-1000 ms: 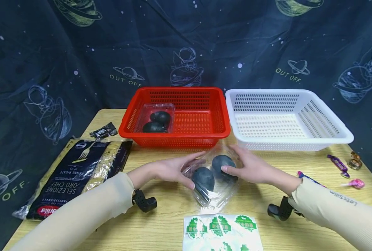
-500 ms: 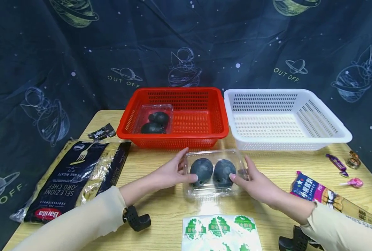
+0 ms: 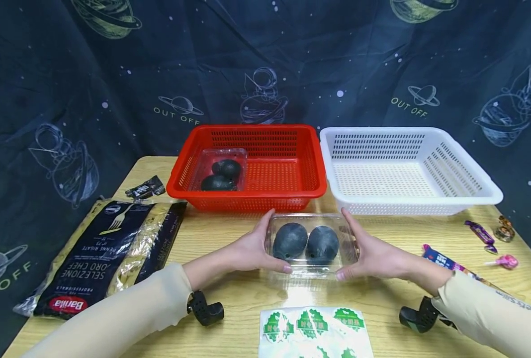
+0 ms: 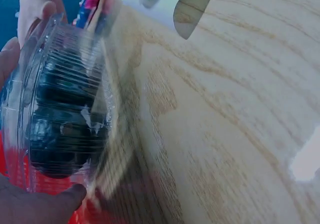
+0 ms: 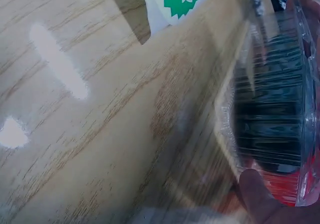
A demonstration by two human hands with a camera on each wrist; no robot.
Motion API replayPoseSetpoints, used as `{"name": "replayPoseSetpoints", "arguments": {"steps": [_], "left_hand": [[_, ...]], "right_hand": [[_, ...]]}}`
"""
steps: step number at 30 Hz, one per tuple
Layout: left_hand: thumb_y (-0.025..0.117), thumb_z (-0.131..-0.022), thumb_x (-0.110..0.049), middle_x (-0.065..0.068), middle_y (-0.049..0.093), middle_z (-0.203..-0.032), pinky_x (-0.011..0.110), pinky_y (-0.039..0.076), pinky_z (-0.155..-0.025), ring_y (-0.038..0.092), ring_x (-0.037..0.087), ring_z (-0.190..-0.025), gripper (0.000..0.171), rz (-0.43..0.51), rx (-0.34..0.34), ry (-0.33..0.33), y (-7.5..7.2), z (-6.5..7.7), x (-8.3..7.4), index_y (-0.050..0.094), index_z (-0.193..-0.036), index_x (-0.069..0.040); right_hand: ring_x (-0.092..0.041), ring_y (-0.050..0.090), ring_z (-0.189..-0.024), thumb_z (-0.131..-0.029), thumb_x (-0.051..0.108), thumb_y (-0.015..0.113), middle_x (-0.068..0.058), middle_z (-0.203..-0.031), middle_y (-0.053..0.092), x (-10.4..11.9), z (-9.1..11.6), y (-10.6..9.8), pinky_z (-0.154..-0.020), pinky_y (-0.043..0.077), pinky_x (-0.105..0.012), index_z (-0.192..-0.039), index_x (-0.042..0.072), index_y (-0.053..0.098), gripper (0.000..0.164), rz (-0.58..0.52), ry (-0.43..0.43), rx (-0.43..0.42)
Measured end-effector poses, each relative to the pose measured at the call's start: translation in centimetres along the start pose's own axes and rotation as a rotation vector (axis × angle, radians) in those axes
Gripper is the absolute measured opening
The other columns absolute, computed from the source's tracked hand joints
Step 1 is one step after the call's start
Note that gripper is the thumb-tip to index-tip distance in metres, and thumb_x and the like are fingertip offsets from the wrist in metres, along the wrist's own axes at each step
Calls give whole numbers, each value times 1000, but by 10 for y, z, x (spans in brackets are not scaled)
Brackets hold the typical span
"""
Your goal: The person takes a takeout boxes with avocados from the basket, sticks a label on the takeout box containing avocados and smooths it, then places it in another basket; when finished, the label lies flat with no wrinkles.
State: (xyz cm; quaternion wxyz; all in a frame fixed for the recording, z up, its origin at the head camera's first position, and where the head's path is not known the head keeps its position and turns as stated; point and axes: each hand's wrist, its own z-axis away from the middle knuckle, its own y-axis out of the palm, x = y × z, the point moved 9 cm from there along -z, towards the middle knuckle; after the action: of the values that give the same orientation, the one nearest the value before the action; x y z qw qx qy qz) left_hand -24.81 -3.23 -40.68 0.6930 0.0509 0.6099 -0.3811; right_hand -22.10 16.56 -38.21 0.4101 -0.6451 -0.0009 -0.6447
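Between both hands is a clear plastic clamshell box [image 3: 312,271], with two dark, egg-shaped, avocado-like fruits [image 3: 290,241] side by side inside. My left hand [image 3: 252,251] grips its left end, thumb along the front and fingers reaching toward the back corner. At the opposite end my right hand [image 3: 373,251] holds it the same way, thumb at the front right corner. In the left wrist view the ribbed wall of the box [image 4: 75,58] stands close over the wood. The right wrist view shows a thumb [image 5: 255,189] against the box's lower edge.
Behind are a red basket [image 3: 247,194], holding another clear box of dark fruits [image 3: 226,168], and a white basket [image 3: 417,201]. A penne bag [image 3: 100,253] lies left, a green sticker sheet [image 3: 314,338] in front. Sweets [image 3: 508,261] and a snack packet [image 3: 442,258] lie right.
The clamshell box was tilted and turned between the hands a second ago; it now sits level and squared to the table edge. Both thumbs have shifted down to its front corners.
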Motion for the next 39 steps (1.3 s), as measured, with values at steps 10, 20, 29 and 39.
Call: {"name": "replayPoseSetpoints", "arguments": {"steps": [10,20,29,39], "left_hand": [[85,-71,-34,15,23,-154,46,34,-106,32,31,-138,126,-30,-103,-73,-3,33,3,-7,-152,-5],[70,-71,-67,3,47,-118,41,44,-94,45,19,-111,92,-514,29,-15,49,96,-4,44,-134,-4],[89,-57,-45,1,51,-105,25,49,-81,50,12,-95,85,-657,24,80,74,83,-6,51,-121,-4],[88,-64,-13,-6,58,-80,21,46,-63,55,7,-69,50,-103,58,-25,62,81,8,60,-105,-9]], "right_hand": [[-53,36,-127,-77,26,80,-36,-149,18,-1,20,-5,-99,39,-53,-148,2,-18,124,-88,62,-54],[-23,57,-103,-82,43,71,-8,-114,59,-2,61,35,-84,51,-35,-128,-4,49,70,192,60,-57],[-10,46,-98,-78,49,72,12,-104,50,25,41,86,-84,46,-33,-121,10,57,60,389,-72,5],[-11,49,-101,-74,24,81,7,-109,53,47,36,101,-87,47,-32,-123,11,57,56,598,-264,-37]]}}
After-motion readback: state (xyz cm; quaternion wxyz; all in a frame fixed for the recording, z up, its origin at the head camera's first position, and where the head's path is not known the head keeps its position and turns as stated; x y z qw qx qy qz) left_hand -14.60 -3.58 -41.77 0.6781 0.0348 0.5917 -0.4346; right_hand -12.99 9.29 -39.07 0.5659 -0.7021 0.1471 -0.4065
